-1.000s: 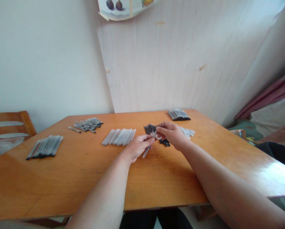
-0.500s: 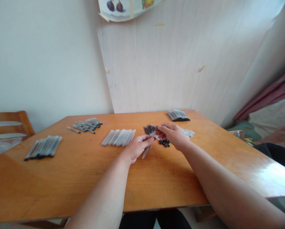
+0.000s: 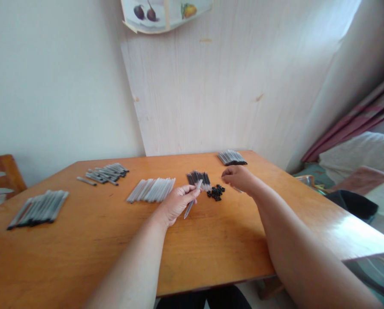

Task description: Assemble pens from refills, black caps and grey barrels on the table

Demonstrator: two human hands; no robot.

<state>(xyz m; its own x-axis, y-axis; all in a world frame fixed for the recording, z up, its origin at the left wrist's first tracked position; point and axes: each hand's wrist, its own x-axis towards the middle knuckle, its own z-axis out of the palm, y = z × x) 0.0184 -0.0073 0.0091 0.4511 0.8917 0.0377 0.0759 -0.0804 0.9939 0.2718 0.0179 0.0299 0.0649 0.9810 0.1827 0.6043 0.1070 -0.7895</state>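
Pinched between the thumb and fingers of my left hand (image 3: 179, 203) is a clear pen (image 3: 188, 209), slanting with its pointed end down toward me. My right hand (image 3: 239, 177) is over a pile of small clear pieces (image 3: 238, 189), mostly hidden beneath it. Its fingers are curled together, and whatever they hold cannot be made out. Between the hands lie small black plugs (image 3: 216, 193) in a loose heap. Just behind them is a row of dark pen refills (image 3: 198, 177). Left of my left hand, clear pen barrels (image 3: 151, 190) lie side by side.
Black-ended pens lie in a bundle (image 3: 39, 208) at the left, a looser pile (image 3: 106, 173) at the back left, and a neat stack (image 3: 232, 157) at the back right. A wooden chair (image 3: 8, 174) stands beyond the left edge of the wooden table (image 3: 192, 253).
My right hand has left the pen's upper end and moved right to the small clear pieces. My left hand still holds the pen. The camera view has turned slightly right.
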